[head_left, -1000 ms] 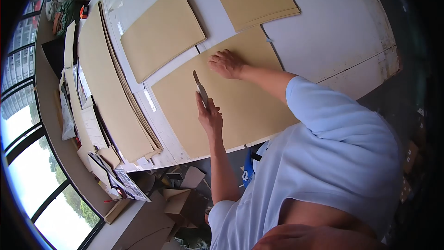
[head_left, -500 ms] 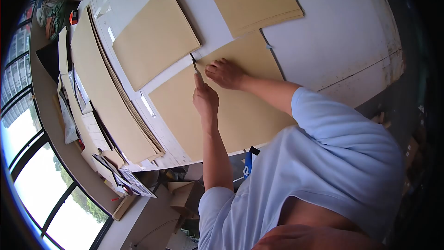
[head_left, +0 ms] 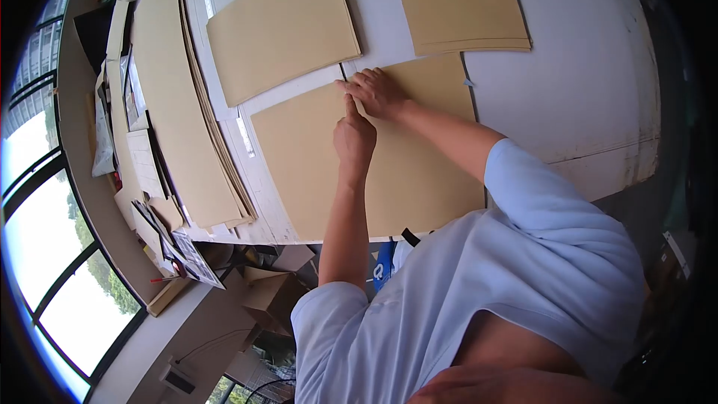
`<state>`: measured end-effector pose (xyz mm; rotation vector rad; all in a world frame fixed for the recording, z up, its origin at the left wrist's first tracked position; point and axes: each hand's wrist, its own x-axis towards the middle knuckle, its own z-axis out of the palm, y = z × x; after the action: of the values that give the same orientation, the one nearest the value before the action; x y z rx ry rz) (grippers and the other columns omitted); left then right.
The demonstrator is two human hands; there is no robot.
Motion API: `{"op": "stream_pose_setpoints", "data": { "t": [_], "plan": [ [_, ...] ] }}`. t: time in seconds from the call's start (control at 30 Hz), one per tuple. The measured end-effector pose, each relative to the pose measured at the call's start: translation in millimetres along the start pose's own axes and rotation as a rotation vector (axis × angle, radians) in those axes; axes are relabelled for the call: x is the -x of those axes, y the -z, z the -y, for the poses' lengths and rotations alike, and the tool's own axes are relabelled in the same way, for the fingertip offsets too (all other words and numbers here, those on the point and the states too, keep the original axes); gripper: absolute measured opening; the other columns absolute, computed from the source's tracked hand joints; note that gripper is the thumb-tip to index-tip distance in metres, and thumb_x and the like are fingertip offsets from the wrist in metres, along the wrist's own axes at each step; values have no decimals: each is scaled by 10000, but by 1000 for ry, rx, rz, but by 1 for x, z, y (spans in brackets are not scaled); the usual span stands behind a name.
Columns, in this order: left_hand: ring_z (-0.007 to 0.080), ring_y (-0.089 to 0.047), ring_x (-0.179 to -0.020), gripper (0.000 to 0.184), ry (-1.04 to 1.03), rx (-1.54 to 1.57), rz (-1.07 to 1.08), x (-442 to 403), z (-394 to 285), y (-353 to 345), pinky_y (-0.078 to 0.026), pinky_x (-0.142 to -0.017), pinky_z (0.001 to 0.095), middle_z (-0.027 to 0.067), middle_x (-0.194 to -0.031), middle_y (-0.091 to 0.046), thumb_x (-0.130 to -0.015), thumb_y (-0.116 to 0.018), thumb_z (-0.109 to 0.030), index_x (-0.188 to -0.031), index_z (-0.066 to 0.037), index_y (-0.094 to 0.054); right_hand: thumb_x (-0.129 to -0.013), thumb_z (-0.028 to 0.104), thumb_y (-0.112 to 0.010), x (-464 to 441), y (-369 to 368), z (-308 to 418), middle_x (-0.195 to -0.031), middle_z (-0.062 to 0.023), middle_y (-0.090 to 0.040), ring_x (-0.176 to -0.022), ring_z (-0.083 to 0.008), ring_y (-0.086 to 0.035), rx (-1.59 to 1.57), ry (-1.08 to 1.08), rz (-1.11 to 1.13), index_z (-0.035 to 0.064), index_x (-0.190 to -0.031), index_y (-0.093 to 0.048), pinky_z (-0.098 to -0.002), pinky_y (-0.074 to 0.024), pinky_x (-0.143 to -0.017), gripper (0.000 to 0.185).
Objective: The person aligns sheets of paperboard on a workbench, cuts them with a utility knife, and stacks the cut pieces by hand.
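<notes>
A large tan cardboard sheet (head_left: 419,172) lies on the white table under both hands. My left hand (head_left: 354,138) is closed, its index finger stretched forward along a thin, knife-like tool (head_left: 344,72). Only the tool's dark tip shows now, in the gap by the sheet's far edge; the rest is hidden by my fingers. My right hand (head_left: 380,95) rests palm down on the sheet near that edge, fingers spread and slightly bent. Its fingertips are right beside my left index fingertip. Just beyond lies a smaller tan stack (head_left: 284,30).
Another tan stack (head_left: 460,4) overlaps the sheet's far right side. Long tan boards (head_left: 164,90) are piled along the left of the white table (head_left: 565,97). Papers and a clipboard-like board (head_left: 196,254) sit by the windows. A cardboard box (head_left: 277,299) stands below the table edge.
The view has shifted, so the table appears moved right. My left hand has come closer to my right hand, and their fingertips now nearly meet, covering more of the tool.
</notes>
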<state>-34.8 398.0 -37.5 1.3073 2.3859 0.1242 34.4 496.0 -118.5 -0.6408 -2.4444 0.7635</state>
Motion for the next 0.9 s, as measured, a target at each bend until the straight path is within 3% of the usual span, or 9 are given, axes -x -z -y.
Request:
{"op": "stream_pose_setpoints", "data": {
  "t": [0.13, 0.17, 0.4, 0.67, 0.73, 0.8, 0.87, 0.9],
  "plan": [
    [368, -603, -519, 566, -16, 73, -24, 1, -4, 12, -470, -469, 453, 206, -588, -593, -795, -482, 7, -1357, 39, -422, -827, 58, -524, -5, -11, -3, -871, -63, -534, -885, -250, -539, 51, 3, -11, 137, -1040, -617, -385, -407, -740, 245],
    [375, -594, -504, 570, 5, 55, 0, 1, -3, 11, -464, -471, 469, 204, -586, -601, -796, -471, 8, -1365, -18, -443, -836, 83, -532, -6, -8, -2, -877, -58, -526, -879, -245, -534, 90, -10, 18, 133, -1009, -624, -385, -406, -738, 202],
    [344, -595, -491, 665, 27, 23, 106, 73, 11, 5, -472, -471, 443, 189, -571, -587, -745, -525, 3, -1394, 41, -383, -862, 119, -521, -3, -11, -2, -930, -52, -544, -902, -246, -531, 180, 1, 95, 174, -1130, -653, -408, -419, -813, 304],
    [350, -602, -530, 719, 208, 43, 318, 235, 22, -15, -464, -475, 436, 204, -632, -578, -759, -542, 13, -1444, -16, -327, -837, 46, -529, -15, 4, 14, -881, -31, -552, -839, -245, -559, 235, 71, 70, 192, -1116, -679, -394, -448, -737, 348],
    [362, -607, -545, 713, 270, 77, 335, 280, 22, -21, -465, -493, 465, 200, -638, -575, -775, -532, -7, -1454, -33, -314, -904, 166, -508, -18, 15, 19, -921, -117, -581, -899, -303, -567, 202, -18, 94, 122, -978, -682, -443, -468, -780, 194],
    [392, -637, -606, 665, 407, 52, 458, 327, 20, -26, -489, -544, 494, 236, -702, -617, -825, -519, -60, -1458, -55, -314, -896, 166, -529, -15, 4, 11, -909, -122, -581, -892, -306, -568, 225, 45, 42, 123, -971, -685, -440, -471, -769, 178],
    [415, -663, -685, 573, 533, 124, 664, 425, 45, -74, -515, -605, 511, 276, -819, -653, -878, -494, -119, -1434, -65, -367, -891, 179, -536, -15, 3, 12, -887, -130, -572, -900, -319, -562, 277, 53, 33, 128, -967, -687, -448, -467, -773, 177],
    [427, -666, -712, 544, 622, 145, 647, 456, 41, -59, -522, -624, 514, 293, -873, -653, -888, -510, -151, -1411, -45, -400, -891, 179, -536, -14, -2, 10, -887, -130, -572, -900, -319, -562, 268, 66, 31, 128, -967, -687, -448, -467, -773, 177]
  ]
}}
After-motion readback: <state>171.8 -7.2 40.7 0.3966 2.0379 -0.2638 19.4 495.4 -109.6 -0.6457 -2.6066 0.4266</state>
